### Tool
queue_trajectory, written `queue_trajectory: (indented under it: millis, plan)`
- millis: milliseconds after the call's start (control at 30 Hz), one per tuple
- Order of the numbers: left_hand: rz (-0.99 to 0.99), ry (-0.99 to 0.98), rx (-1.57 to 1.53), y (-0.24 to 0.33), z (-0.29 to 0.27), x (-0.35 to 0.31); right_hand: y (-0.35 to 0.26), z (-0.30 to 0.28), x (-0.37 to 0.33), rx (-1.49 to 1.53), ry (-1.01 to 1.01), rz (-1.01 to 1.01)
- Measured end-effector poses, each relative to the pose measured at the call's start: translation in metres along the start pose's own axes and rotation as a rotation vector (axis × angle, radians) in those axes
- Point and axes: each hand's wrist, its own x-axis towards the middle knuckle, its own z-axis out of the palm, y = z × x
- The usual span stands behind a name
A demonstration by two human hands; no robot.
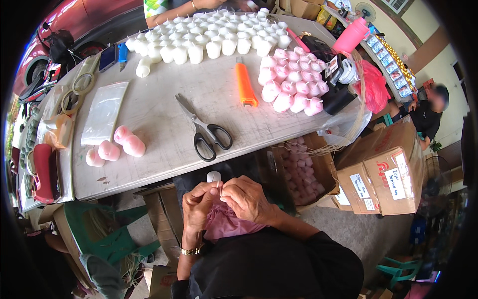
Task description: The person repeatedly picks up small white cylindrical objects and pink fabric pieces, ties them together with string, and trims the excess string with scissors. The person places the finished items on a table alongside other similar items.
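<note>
Centrally, off the near table edge, you have a small white candle point(213, 176) up at your fingertips; clock centred on it, 12 straight away from you. Left hand point(200, 202) pinches it between thumb and fingers. Right hand point(246, 200), at 4, has its fingertips drawn in close by the near end; can't tell whether they grip it. Pink cloth point(229, 222) under both hands.

Outward, on the table point(164, 84): scissors point(203, 130) at 12, handles towards you, lying between you and the white candles point(213, 48) massed beyond. Orange cutter point(244, 82) between 12 and 1. Pink candles point(294, 82) packed at 1. Loose pink candles point(109, 150) between 9 and 10, clear plastic bags point(105, 110) at 10, tape rolls point(72, 102) past them.

Off the table: open carton point(322, 162) of pink pieces at 3, taped boxes point(383, 172) farther that way; green chair point(99, 229) at 8.

Hard to see: your fingers cover the candle's near end, wick unclear. Co-worker's arm point(174, 13) cut off at the upper rim.

Candle itself: plain white, short, smooth-sided.
</note>
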Motion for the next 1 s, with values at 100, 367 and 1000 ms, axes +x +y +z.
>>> queue_trajectory:
  millis: [100, 367, 1000]
  plan:
    - [0.112, -0.009, 0.328, 0.003, 0.004, -0.002, 0.0, -0.002, 0.0, 0.105, 0.048, 0.075]
    - [0.264, 0.003, 0.526, 0.008, 0.004, -0.005, 0.002, 0.005, 0.003, 0.234, 0.038, 0.214]
    - [-0.088, 0.228, 0.281, -0.002, 0.007, -0.009, 0.003, 0.018, 0.001, 0.181, 0.014, 0.249]
